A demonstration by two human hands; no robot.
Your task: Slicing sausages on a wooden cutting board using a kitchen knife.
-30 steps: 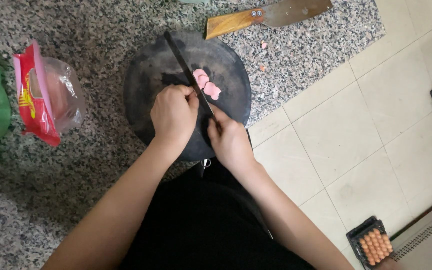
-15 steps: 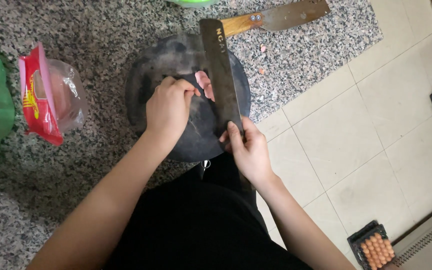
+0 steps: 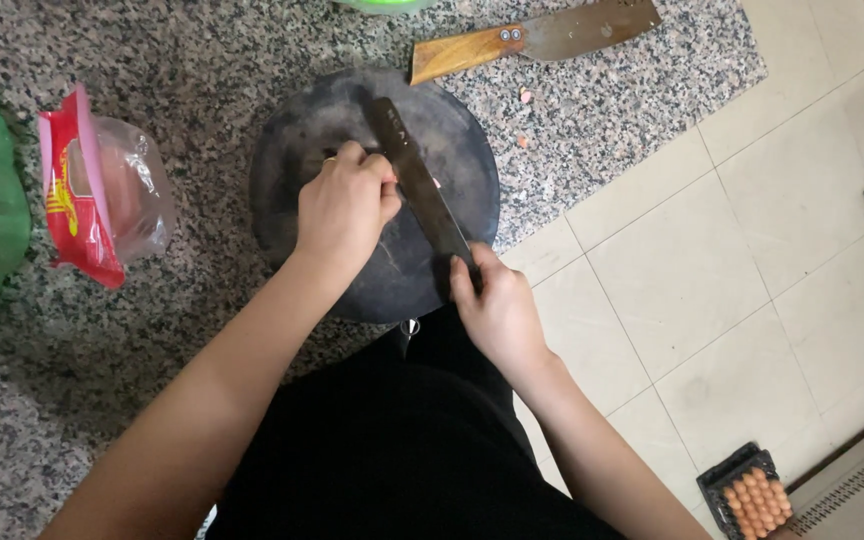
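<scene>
1. Right hand (image 3: 500, 312) gripping cleaver (image 3: 420, 195) handle; blade tilted over round dark chopping board (image 3: 292, 170).
2. Left hand (image 3: 345, 205) curled on the board just left of the blade; whatever it pins is hidden.
3. Board sits on granite counter (image 3: 202, 60).
4. Second cleaver (image 3: 537, 38) lies beyond the board; red-and-clear packet (image 3: 102, 195) to its left.

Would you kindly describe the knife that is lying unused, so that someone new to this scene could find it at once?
Start at the speckled granite counter and find the round dark chopping board where both hands work. Beyond the board's far edge lies the spare knife, flat on the stone. Unlike the dark knife held by the right hand, it has a brown wooden handle with two rivets, and nobody touches it.
</scene>
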